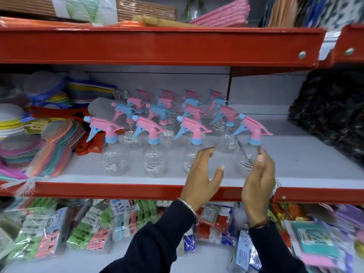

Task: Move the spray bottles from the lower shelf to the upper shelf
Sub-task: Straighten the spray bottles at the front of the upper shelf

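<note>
Left hand (202, 174): open, fingers spread, holding nothing; it hangs in front of the third front-row bottle (192, 150) and may touch its side, though blur hides that.
Right hand (259, 180): open and loosely curled just beside the end bottle (251, 148), thumb near its neck; not closed on it, and I cannot tell if it touches.
Bottles: clear bodies with pink and blue triggers, standing upright in rows on the white shelf (295, 160) above the red rail (118, 189), the front row near the edge.
Risk, front row: judged light and empty, so a nudge from either open hand could tip one forward off the edge.
Risk, knock-on: the rows (167, 109) behind stand close together; a pushed front bottle could topple those behind it.
Risk, triggers: the long levers overlap neighbours and could snag when one is lifted.
Risk, left pile: the mesh goods (49, 146) lie near the first bottle (113, 152) and could be dragged.
Risk, upper shelf (157, 42): its deep red lip hangs close overhead; a rising bottle could strike it.
Risk, top stock: mats (220, 14) already crowd it, leaving little free standing room.
</note>
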